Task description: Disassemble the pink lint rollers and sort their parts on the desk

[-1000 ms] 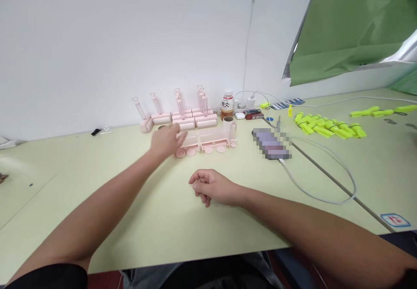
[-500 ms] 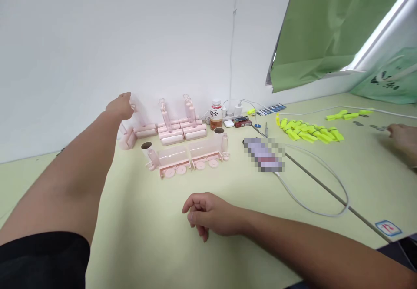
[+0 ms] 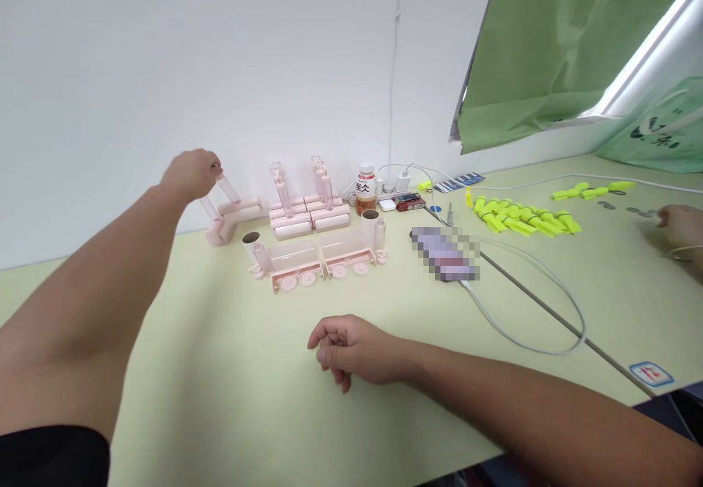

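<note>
Roller (image 3: 242, 211) near bench's (image 3: 263, 399) back edge, handle tilted. Left hand (image 3: 190, 175) at handle top; fingertips hidden, cannot tell if pinching. Second roller (image 3: 220, 233) close in front: probably best to keep the touch light and any lift straight up, sparing it a knock. Right hand (image 3: 354, 348) loosely curled, empty, nearer front edge.

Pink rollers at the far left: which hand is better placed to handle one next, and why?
Probably the left hand: its fingers are at the handle of one pink roller. The right hand is farther off, apparently empty.
</note>
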Motion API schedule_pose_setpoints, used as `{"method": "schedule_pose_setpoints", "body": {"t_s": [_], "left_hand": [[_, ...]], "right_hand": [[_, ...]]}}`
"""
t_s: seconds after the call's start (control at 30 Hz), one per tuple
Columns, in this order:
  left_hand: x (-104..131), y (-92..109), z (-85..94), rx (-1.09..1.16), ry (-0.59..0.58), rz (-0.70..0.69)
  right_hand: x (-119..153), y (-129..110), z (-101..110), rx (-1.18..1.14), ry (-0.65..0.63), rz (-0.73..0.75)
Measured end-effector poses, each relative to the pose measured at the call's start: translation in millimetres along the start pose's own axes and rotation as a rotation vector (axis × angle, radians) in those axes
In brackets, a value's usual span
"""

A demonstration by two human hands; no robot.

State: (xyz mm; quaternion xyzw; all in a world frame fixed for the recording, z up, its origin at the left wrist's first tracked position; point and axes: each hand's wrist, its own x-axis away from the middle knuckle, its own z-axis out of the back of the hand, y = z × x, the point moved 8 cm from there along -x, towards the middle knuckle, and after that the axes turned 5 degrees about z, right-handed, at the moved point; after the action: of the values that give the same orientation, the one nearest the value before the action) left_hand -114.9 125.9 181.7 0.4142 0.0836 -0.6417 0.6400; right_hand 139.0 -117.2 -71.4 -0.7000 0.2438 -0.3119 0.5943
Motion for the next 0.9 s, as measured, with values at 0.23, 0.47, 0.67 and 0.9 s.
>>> {"method": "schedule_pose_setpoints", "body": {"t_s": [0.23,0.47,0.67,0.9], "left_hand": [[68,94,118.0,-0.399,0.222,-0.282],[209,124,133.9,0.284,0.272,-0.261],[262,87,60.7,0.931,0.107,0.098],[289,81,-29.1,0.869,-0.484,0.21]], "right_hand": [[-7,-20,19,-0.009,0.241,0.216],[12,-74,51,0.133,0.389,0.558],[9,-62,51,0.117,0.389,0.494],[4,-55,41,0.191,0.312,0.448]]}}
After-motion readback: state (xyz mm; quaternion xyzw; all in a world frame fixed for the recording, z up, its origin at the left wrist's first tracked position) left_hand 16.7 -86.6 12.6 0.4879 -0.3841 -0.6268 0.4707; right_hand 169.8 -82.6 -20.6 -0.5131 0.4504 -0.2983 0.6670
